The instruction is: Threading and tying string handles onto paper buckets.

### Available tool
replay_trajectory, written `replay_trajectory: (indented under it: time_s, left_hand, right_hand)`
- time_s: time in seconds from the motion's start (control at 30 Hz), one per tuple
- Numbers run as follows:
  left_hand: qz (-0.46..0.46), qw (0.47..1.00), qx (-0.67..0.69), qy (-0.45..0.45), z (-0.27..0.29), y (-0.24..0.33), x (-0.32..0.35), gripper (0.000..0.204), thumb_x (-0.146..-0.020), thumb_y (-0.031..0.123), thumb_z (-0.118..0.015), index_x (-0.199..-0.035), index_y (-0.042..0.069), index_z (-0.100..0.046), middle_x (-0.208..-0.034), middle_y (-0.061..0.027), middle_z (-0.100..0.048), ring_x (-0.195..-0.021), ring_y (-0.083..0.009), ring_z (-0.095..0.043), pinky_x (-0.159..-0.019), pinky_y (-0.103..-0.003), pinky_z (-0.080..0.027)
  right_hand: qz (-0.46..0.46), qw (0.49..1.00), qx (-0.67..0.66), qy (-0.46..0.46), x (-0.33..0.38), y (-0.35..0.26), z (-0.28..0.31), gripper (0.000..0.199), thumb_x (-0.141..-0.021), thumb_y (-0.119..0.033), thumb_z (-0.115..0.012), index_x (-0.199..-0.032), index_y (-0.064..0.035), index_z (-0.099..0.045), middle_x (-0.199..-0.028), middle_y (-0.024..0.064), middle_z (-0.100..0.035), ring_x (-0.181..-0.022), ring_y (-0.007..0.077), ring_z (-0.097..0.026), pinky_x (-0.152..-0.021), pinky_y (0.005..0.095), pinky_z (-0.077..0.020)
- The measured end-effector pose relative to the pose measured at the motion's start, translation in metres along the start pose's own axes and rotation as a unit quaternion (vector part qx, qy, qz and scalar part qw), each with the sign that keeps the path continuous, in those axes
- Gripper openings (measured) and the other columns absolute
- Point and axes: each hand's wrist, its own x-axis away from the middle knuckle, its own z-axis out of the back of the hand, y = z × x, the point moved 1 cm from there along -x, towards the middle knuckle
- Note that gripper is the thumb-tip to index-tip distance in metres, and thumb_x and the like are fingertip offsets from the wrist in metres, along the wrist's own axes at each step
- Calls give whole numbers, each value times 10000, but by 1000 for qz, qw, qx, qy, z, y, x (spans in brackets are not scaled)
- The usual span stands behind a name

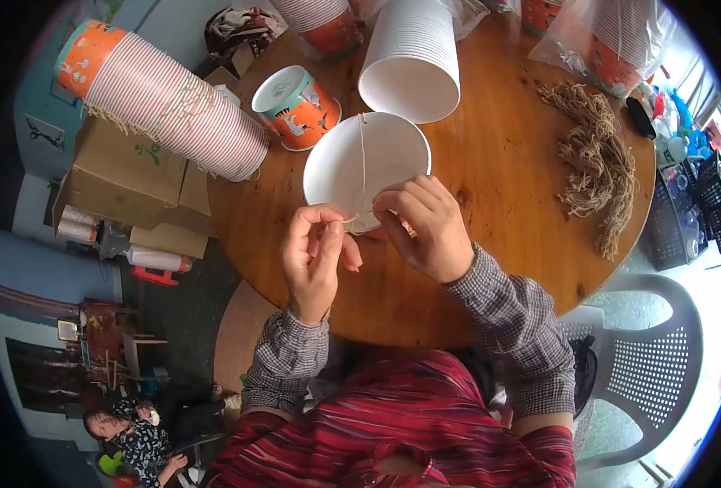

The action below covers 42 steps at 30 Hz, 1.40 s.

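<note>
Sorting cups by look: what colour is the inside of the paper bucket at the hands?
Plain white inside the paper bucket, clearest in the head view.

A single view is given, taken from a fisheye camera worn on the head and aimed steeply down. The round wooden counter [499,179] is seen from close above, with the forearms entering from the lower edge. Straight lines are bent toward the rim, where the floor and a plastic chair [661,358] are caught.
</note>
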Motion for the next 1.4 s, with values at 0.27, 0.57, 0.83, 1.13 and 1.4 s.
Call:
replay_trajectory:
  time_s: [0.27,0.57,0.83,1.13,1.4]
  left_hand:
    - [148,979,-25,-139,20,13,-11,140,-964,121,-522,-905,-3,-549,-663,-21,-550,-525,-74,-500,-474,-206,-400]
    - [135,976,-112,-129,19,8,-12,98,-902,58,-611,-840,-16,-627,-636,47,-545,-567,2,-462,-491,-178,-353]
    - [44,987,-116,-105,8,3,-8,83,-896,48,-621,-843,-14,-637,-638,74,-529,-577,13,-423,-504,-176,-334]
    - [-81,984,-138,-81,-8,-10,3,42,-859,1,-634,-884,-15,-664,-752,-34,-670,-654,-37,-582,-574,-201,-463]
    - [-161,987,-13,-13,-24,-45,-3,92,-872,22,-633,-958,0,-655,-754,-25,-635,-639,-56,-558,-578,-200,-454]
  right_hand:
    - [10,1000,-3,0,5,-7,-3,178,-728,-40,-682,-876,-53,-585,-822,72,-587,-772,256,-569,-713,359,-453]
    - [7,1000,-7,8,5,-6,-4,169,-735,-33,-681,-867,-48,-577,-813,76,-593,-758,262,-571,-696,364,-458]
    - [2,999,27,19,7,-4,-3,182,-711,-41,-688,-848,-48,-569,-794,72,-586,-728,261,-566,-660,368,-462]
    - [-49,992,101,58,2,-10,-2,150,-707,-18,-665,-796,-63,-553,-726,72,-567,-641,255,-569,-538,363,-460]
    - [50,979,194,41,-4,1,6,157,-734,28,-614,-857,-46,-552,-801,96,-597,-753,284,-573,-859,452,-442]
